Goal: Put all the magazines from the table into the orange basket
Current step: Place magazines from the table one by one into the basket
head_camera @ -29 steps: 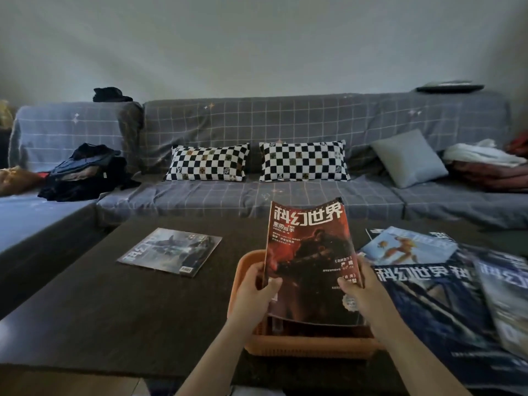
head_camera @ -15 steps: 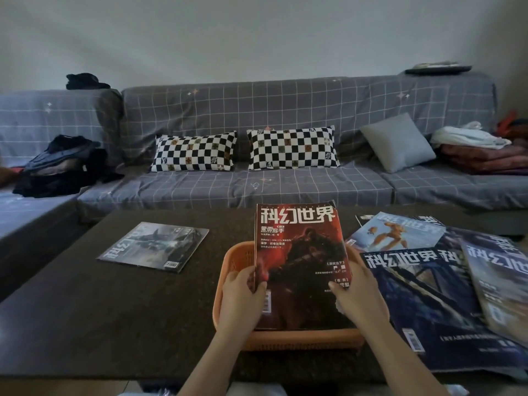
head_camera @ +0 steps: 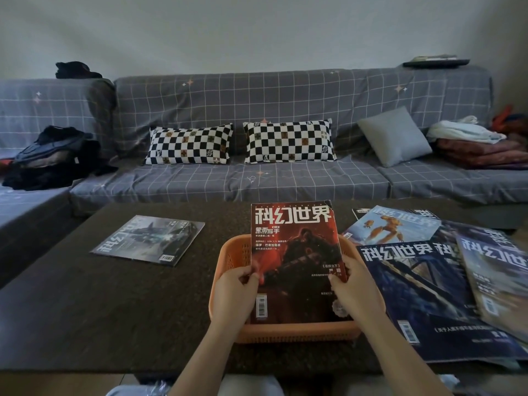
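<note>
Dark table [head_camera: 85,310] | both forearms forward | left hand [head_camera: 234,295], right hand [head_camera: 354,292] gripping red magazine [head_camera: 294,252], seemingly inside orange basket [head_camera: 231,252]

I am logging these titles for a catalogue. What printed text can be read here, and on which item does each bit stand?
"科幻世界": masthead of the red magazine that both hands hold in the orange basket.
"科幻世界": dark blue magazine on the right.
"科幻世界", seen sideways: grey magazine on the left.
Light blue magazine: masthead partly covered.
Small cover lines and barcodes: too small to read.
</note>
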The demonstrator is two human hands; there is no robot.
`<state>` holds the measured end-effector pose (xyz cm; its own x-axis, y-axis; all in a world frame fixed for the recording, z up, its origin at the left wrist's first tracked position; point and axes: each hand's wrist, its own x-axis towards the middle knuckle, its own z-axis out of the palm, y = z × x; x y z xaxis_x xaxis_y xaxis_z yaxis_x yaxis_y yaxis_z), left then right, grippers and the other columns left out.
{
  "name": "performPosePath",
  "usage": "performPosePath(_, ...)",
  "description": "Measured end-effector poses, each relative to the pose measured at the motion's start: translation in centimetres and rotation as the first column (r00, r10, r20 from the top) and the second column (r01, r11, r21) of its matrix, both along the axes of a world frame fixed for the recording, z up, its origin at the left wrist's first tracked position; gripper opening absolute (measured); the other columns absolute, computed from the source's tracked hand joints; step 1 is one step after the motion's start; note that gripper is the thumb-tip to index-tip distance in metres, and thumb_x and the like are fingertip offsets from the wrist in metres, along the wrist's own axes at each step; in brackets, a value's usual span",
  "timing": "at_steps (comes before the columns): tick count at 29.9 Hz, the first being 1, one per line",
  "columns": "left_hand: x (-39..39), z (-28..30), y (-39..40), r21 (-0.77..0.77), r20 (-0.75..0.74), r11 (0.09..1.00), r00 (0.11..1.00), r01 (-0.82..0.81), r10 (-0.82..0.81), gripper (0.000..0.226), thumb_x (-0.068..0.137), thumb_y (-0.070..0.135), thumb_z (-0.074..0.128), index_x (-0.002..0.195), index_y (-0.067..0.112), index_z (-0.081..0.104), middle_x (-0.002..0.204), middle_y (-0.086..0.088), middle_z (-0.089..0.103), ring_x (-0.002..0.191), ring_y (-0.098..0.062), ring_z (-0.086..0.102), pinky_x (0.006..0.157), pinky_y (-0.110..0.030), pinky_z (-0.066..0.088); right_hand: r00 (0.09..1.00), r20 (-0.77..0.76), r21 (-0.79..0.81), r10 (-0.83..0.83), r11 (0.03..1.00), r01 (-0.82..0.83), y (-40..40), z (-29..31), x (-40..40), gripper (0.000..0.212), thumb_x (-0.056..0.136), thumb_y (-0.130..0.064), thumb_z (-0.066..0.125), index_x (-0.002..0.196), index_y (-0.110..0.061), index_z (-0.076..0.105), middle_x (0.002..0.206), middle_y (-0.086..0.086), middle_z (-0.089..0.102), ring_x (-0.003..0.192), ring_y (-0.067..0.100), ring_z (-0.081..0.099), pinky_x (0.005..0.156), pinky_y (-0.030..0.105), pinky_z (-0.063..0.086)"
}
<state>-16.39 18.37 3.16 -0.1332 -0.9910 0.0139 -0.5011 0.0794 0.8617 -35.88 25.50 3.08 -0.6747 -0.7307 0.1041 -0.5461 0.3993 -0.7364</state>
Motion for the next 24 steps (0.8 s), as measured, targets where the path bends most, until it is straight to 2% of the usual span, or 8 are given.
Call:
performPosePath(3, 0.1, -0.1, 0.0, 0.012, -0.035, 1.000, 0.999, 0.023, -0.023, 0.015, 0.094, 0.028, 0.057, 0.099, 0.041, 0.064, 0.056, 0.020, 0.064, 0.051, 0.018, 0.056, 0.036, -0.002, 0.037, 1.000, 0.007, 0.045, 0.000, 0.999, -0.001, -0.4, -0.4, -0.3, 0.018, 0.089, -0.028, 0.058, 0.092, -0.040, 0.045, 0.071, -0.024, 0.046, 0.057, -0.006, 0.045, 0.046, 0.010, 0.027)
performPosePath(6, 0.1, 0.0, -0.2, 0.042, -0.073, 0.997, 0.996, 0.061, -0.058, 0.016, 0.093, 0.029, 0.058, 0.100, 0.034, 0.070, 0.062, 0.030, 0.066, 0.054, 0.016, 0.059, 0.037, -0.002, 0.037, 0.999, 0.040, 0.106, 0.011, 0.994, -0.015, -0.8, -0.8, -0.9, 0.007, 0.091, -0.030, 0.054, 0.097, -0.033, 0.053, 0.082, -0.015, 0.057, 0.062, -0.002, 0.047, 0.054, 0.015, 0.033)
performPosePath(10, 0.2, 0.0, -0.5, 0.087, -0.083, 0.993, 0.994, 0.074, -0.067, 0.021, 0.091, 0.032, 0.060, 0.109, 0.033, 0.071, 0.072, 0.019, 0.072, 0.060, 0.012, 0.063, 0.039, -0.005, 0.040, 0.995, 0.098, 0.101, -0.001, 0.995, -0.009, -0.9, -1.2, -1.3, 0.028, 0.092, -0.032, 0.053, 0.119, -0.025, 0.055, 0.106, -0.004, 0.063, 0.080, 0.006, 0.048, 0.072, 0.028, 0.041)
performPosePath(15, 0.3, 0.1, -0.9, 0.131, -0.105, 0.989, 0.993, 0.063, -0.049, 0.017, 0.090, 0.034, 0.061, 0.104, 0.033, 0.072, 0.061, 0.026, 0.065, 0.054, 0.021, 0.057, 0.038, -0.005, 0.036, 0.989, 0.149, 0.093, -0.011, 0.996, -0.004, -0.9, -1.3, -1.5, 0.031, 0.092, -0.035, 0.052, 0.121, -0.025, 0.054, 0.107, -0.004, 0.062, 0.089, 0.011, 0.055, 0.073, 0.029, 0.041)
performPosePath(17, 0.2, 0.2, -0.7, 0.119, -0.084, 0.991, 0.995, 0.063, -0.053, 0.022, 0.090, 0.034, 0.062, 0.111, 0.032, 0.070, 0.063, 0.022, 0.065, 0.053, 0.018, 0.058, 0.038, -0.006, 0.037, 0.990, 0.140, 0.095, -0.011, 0.996, -0.003, -1.0, -1.3, -1.4, 0.029, 0.092, -0.034, 0.052, 0.119, -0.026, 0.055, 0.096, -0.008, 0.058, 0.078, 0.005, 0.049, 0.070, 0.027, 0.041)
performPosePath(21, -0.1, 0.3, 0.2, 0.017, 0.021, 0.997, 0.997, 0.069, -0.070, 0.032, 0.092, 0.032, 0.060, 0.123, 0.027, 0.062, 0.063, 0.014, 0.065, 0.051, 0.011, 0.061, 0.036, -0.005, 0.039, 0.991, 0.133, 0.109, 0.013, 0.994, -0.028, -0.7, -1.0, -1.1, 0.026, 0.091, -0.035, 0.054, 0.116, -0.026, 0.055, 0.094, -0.011, 0.058, 0.083, 0.006, 0.051, 0.076, 0.030, 0.044)
performPosePath(23, -0.2, 0.5, 0.5, 0.005, 0.054, 0.998, 0.997, 0.060, -0.060, 0.026, 0.093, 0.032, 0.058, 0.118, 0.029, 0.063, 0.065, 0.013, 0.067, 0.052, 0.008, 0.063, 0.037, -0.006, 0.041, 0.992, 0.122, 0.120, 0.031, 0.992, -0.045, -0.6, -0.5, -0.7, 0.031, 0.090, -0.037, 0.054, 0.119, -0.026, 0.053, 0.101, -0.010, 0.060, 0.093, 0.010, 0.057, 0.083, 0.032, 0.046)
performPosePath(24, -0.2, 0.6, 0.5, -0.006, 0.053, 0.999, 0.997, 0.053, -0.053, 0.023, 0.094, 0.032, 0.056, 0.115, 0.029, 0.064, 0.066, 0.014, 0.066, 0.053, 0.008, 0.063, 0.037, -0.007, 0.041, 0.994, 0.103, 0.098, 0.038, 0.994, -0.048, -0.4, -0.2, -0.4, 0.036, 0.090, -0.036, 0.055, 0.124, -0.027, 0.050, 0.113, -0.007, 0.061, 0.103, 0.012, 0.058, 0.088, 0.034, 0.046)
